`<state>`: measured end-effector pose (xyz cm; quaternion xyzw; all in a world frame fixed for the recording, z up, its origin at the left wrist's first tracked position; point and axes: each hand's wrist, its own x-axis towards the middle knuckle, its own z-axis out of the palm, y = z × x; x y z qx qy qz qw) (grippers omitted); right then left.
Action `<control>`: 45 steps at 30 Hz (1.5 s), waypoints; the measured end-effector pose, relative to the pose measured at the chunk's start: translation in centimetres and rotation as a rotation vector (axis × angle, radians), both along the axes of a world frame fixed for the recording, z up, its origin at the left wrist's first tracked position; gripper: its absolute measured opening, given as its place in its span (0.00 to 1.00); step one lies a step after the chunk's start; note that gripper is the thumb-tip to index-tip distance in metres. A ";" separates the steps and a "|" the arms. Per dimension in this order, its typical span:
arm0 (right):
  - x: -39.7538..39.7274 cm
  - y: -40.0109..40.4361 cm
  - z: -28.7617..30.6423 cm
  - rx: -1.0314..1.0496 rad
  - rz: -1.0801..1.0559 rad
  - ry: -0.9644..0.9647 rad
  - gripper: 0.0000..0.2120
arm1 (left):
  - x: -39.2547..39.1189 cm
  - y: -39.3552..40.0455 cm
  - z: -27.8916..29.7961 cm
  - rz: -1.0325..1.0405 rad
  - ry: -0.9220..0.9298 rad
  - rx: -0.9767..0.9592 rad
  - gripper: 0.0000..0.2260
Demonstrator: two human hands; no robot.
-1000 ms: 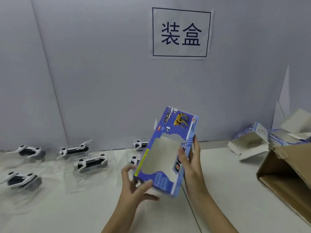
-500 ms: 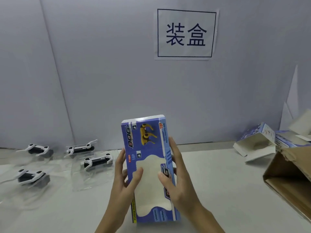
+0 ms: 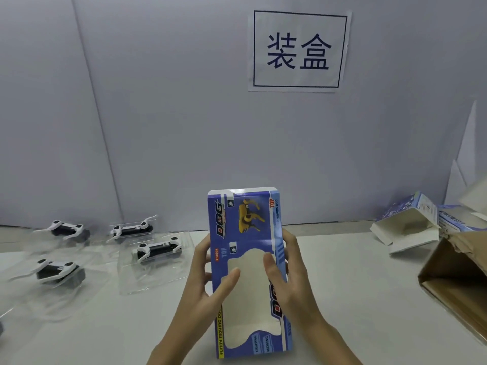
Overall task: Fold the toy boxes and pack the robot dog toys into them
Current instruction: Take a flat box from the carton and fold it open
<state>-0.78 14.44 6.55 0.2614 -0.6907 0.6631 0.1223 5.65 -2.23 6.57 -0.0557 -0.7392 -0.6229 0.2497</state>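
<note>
A blue toy box with a yellow dog picture and a cut-out window stands lengthwise in front of me, held up between both hands. My left hand grips its left edge, thumb across the window. My right hand grips its right edge, thumb on the front panel. Several black-and-white robot dog toys in clear plastic trays lie on the table at the left, the nearest robot dog toy just left of my left hand.
A brown cardboard carton lies open at the right edge. Behind it sit an opened blue toy box and more boxes. A grey partition with a paper sign closes off the back of the white table.
The box has turned from tilted, open end toward me, to upright with its printed front facing me. Both hands shifted to its side edges, thumbs on the front.
</note>
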 end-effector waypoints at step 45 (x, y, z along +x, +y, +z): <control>2.4 1.1 2.9 -0.459 0.254 -0.379 0.11 | 2.0 3.1 2.9 -0.135 -0.009 0.619 0.12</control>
